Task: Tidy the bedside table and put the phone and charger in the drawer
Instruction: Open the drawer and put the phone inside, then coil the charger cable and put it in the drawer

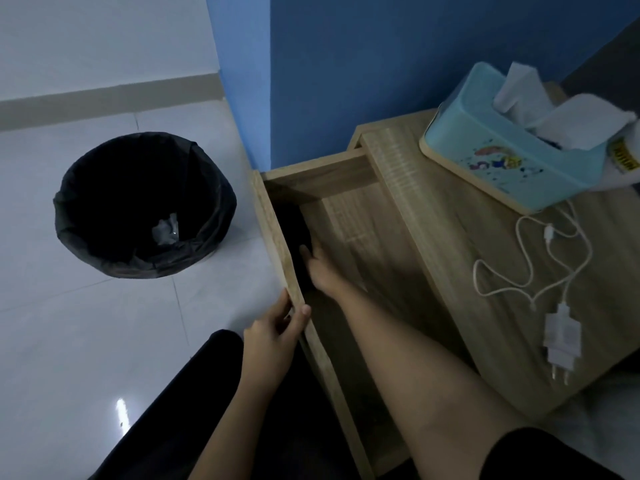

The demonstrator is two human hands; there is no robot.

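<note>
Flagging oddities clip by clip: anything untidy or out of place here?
Yes: the white charger lies on the wooden bedside table, its cable sprawled in loose loops, not yet in the open drawer.

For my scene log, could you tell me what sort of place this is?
Probably a bedroom corner: a wooden bedside table with its drawer open, a tissue box and a white charger on top.

Centre frame, the open drawer (356, 230) is offering bare floor along its right side, while the right hand (320, 268) and a dark object (294, 237), likely the phone, are crowding its left wall. At right, the charger (561, 341) and tissue box (509, 150) are taking up the tabletop (450, 237). A bin (145, 206) is standing on the floor at left.
</note>
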